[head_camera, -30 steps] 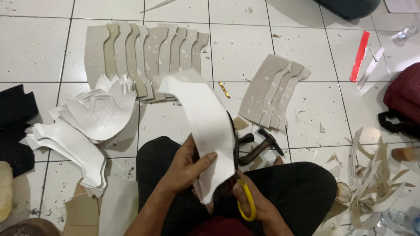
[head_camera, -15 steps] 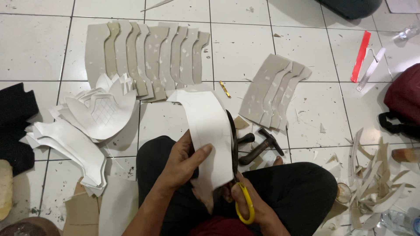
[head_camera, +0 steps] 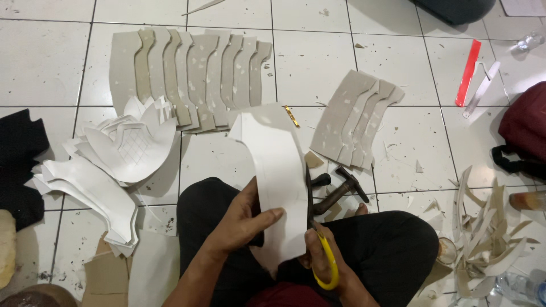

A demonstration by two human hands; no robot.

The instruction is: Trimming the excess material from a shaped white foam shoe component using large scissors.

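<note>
My left hand (head_camera: 242, 219) pinches the curved white sheet (head_camera: 277, 176) over my lap, thumb on top to keep it taut, while my right hand (head_camera: 321, 256) — fingers closed through the yellow-handled scissors (head_camera: 325, 267) — cuts at its right edge, just below the hammer (head_camera: 338, 190).

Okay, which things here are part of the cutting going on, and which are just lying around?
In use:
left hand
curved white card sheet
right hand
yellow-handled scissors

Lying about:
dark hammer
flat red strip
row of grey cut card pieces
heap of white offcut strips
</note>
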